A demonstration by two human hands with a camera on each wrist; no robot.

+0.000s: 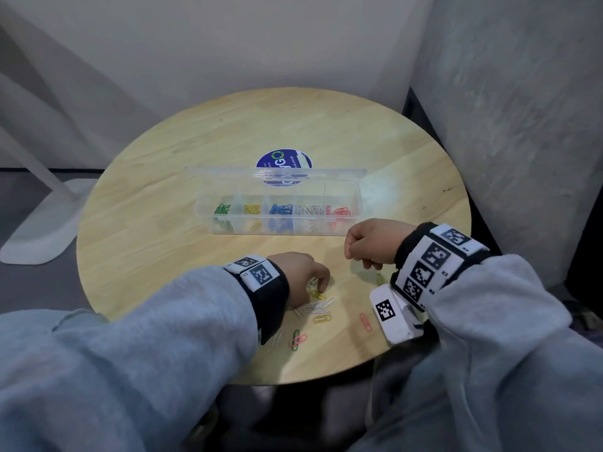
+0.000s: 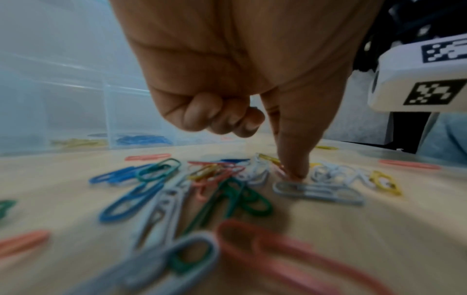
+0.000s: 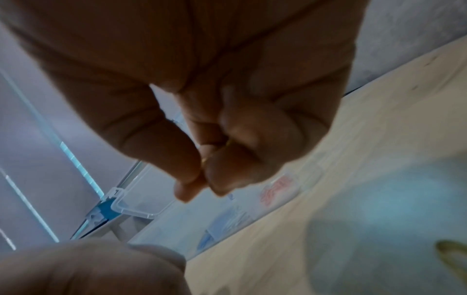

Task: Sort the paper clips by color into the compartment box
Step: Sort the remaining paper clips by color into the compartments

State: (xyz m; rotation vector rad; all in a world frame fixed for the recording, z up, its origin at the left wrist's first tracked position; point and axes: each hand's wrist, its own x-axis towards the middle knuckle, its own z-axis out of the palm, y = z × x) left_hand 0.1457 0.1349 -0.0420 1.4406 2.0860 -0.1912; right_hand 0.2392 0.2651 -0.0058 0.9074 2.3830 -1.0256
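The clear compartment box (image 1: 277, 230) stands mid-table with its lid (image 1: 277, 173) tipped back; it holds green, yellow, blue, white and red clips in separate compartments. Loose paper clips (image 1: 319, 305) of mixed colours lie near the front edge. My left hand (image 1: 303, 272) is down on this pile. In the left wrist view one straight finger (image 2: 294, 171) presses its tip beside a white clip (image 2: 318, 192), with the other fingers curled. My right hand (image 1: 367, 243) hovers before the box's red end, fingertips pinched together (image 3: 202, 179) on a sliver of yellow clip (image 3: 204, 159).
The round wooden table (image 1: 195, 151) carries a blue sticker (image 1: 284, 161) behind the box. A yellow clip (image 1: 379, 278) lies by my right wrist, a red one (image 1: 366, 321) nearer the edge. A grey wall stands close on the right.
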